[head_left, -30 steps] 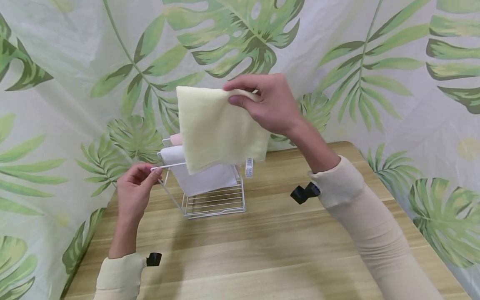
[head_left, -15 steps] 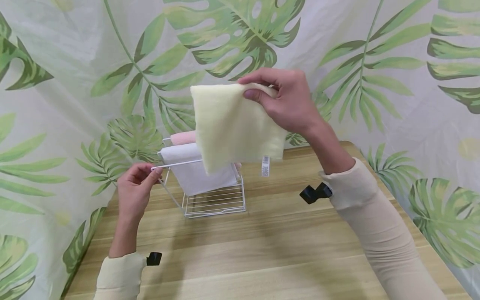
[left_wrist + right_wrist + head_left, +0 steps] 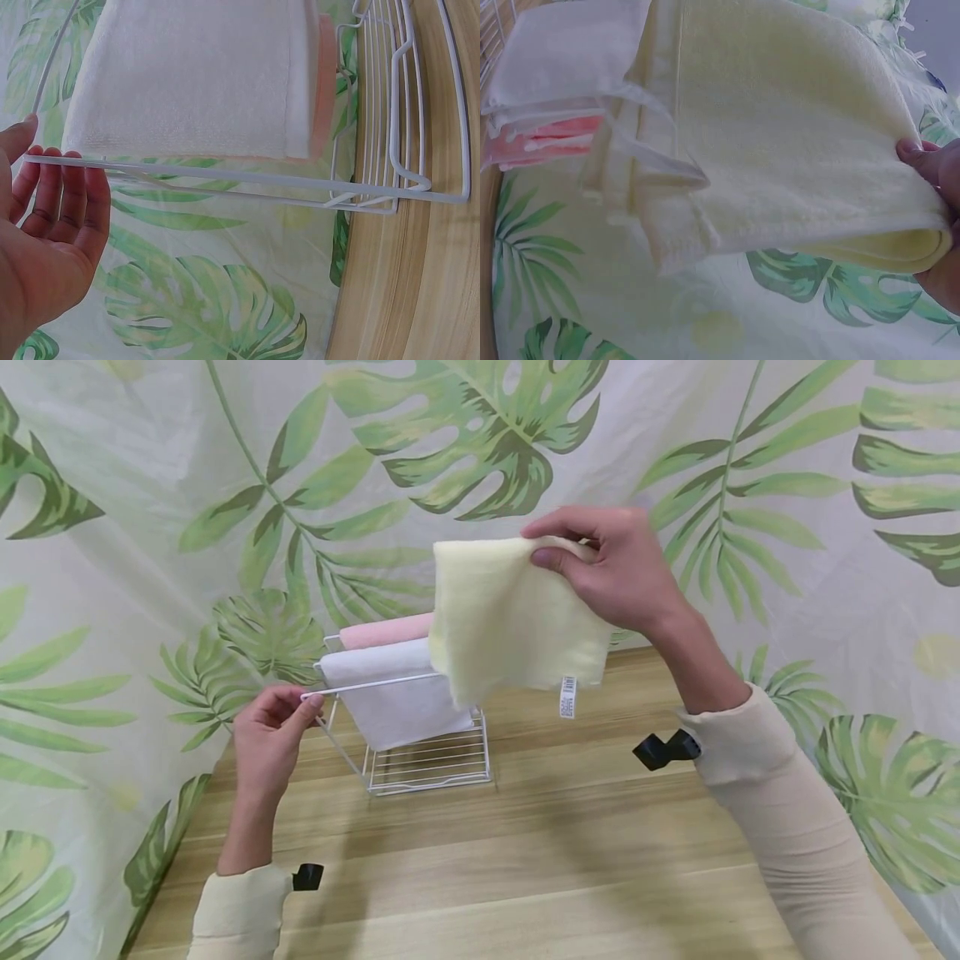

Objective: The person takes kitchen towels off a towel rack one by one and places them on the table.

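Observation:
My right hand (image 3: 611, 568) pinches the top fold of a pale yellow towel (image 3: 510, 618) between thumb and fingers. The folded towel hangs in the air, overlapping the right part of a white wire rack (image 3: 431, 787) in the head view. A white label (image 3: 567, 697) dangles from its lower edge. My left hand (image 3: 272, 735) pinches the front left corner of the rack's top bar, thumb against the fingers. In the left wrist view those fingers (image 3: 71, 191) curl at the bar's end. A white towel (image 3: 390, 710) and a pink towel (image 3: 386, 631) drape over the bars behind.
The rack stands on a wooden table (image 3: 480, 877), with a wire shelf at its base. A cloth printed with green leaves (image 3: 480, 435) hangs behind and along the sides. Each sleeve cuff carries a black wrist mount (image 3: 666, 749).
My right hand has moved to the right with the yellow towel, away from the rack, uncovering more of the pink and white towels. My left hand stays at the rack's corner.

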Demonstrator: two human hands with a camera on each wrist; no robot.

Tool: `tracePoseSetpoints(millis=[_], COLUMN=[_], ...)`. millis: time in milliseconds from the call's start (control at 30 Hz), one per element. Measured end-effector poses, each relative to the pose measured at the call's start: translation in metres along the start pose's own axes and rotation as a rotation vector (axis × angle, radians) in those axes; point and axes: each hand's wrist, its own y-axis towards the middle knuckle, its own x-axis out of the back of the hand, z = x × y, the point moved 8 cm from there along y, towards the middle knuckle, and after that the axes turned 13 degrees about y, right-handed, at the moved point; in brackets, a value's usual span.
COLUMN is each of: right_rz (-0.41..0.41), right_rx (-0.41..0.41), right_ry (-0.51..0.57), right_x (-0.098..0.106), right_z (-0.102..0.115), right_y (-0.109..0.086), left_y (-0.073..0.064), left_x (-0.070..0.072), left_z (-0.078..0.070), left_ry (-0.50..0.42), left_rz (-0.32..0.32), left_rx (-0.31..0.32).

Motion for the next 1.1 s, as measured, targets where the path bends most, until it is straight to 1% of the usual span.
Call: tracePoseSetpoints(millis=[300, 500, 600, 700, 933, 1100], right_rz=[-0.047, -0.055, -0.032, 0.008, 0.092, 0.127], right_rx=[-0.001, -0.013, -0.010, -0.009, -0.022, -0.033], right_ry=[-0.070, -0.123, -0.150, -0.157, -0.122, -0.098], right_x=[0.024, 0.033, 0.030, 0.024, 0.006, -0.004], right_z=[-0.011, -0.020, -0.026, -0.035, -0.057, -0.071], right_y=[-0.016, -0.025, -0.030, -0.036, -0.053, -0.060], left_y=[-0.001, -0.001, -0.001, -0.001, 0.000, -0.001], left_x=[0.000, 0.000, 0.001, 0.001, 0.000, 0.000], left_z=[0.000, 0.001, 0.001, 0.002, 0.003, 0.003], left_ry=[0.024, 0.027, 0.028, 0.032, 0.029, 0.030], left_rz=[0.002, 0.004, 0.003, -0.001, 0.003, 0.001], left_rx=[0.004, 0.007, 0.007, 0.007, 0.003, 0.004])
